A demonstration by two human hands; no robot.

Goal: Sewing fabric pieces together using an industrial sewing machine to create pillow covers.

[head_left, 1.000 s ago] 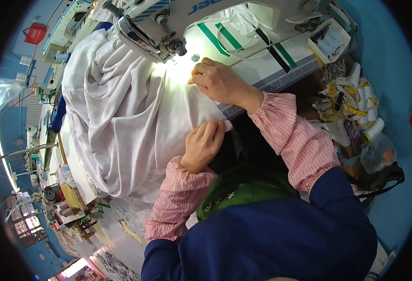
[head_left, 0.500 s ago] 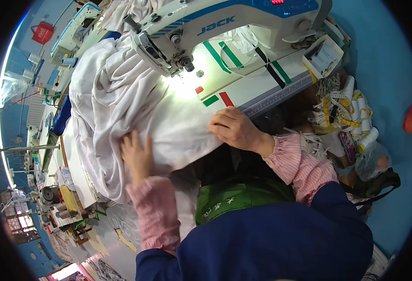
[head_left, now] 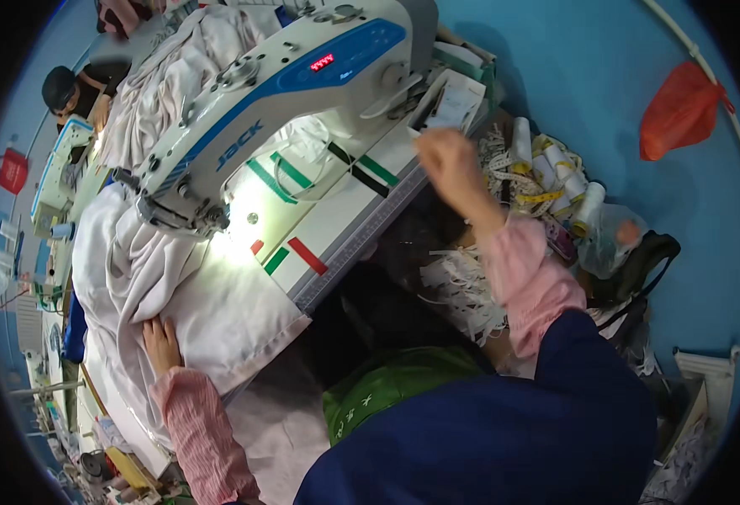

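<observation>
A pale white cloth (head_left: 227, 311) lies draped over the sewing machine's bed, bunched in deep folds on the left and flat toward the front. My left hand (head_left: 161, 343) rests flat on it, fingers stretched out, beside the folds. My right hand (head_left: 454, 167) is off the cloth, raised in front of a small white open box (head_left: 461, 94) at the bed's right end. Its fingers look bent but are smeared by motion, so any thing in them cannot be made out. The sewing machine (head_left: 260, 109) has its lamp lit over the needle area.
Right of the bed lie thread cones (head_left: 562, 172), a yellow measuring tape (head_left: 538, 198) and white fabric scraps (head_left: 466, 290). A red bag (head_left: 681, 114) hangs on the blue wall. Another person (head_left: 71, 91) sits far left near a second machine (head_left: 60, 168).
My right hand has let go of the cloth's edge and moved right to the small box. The left hand stays on the cloth. The view has swung right.
</observation>
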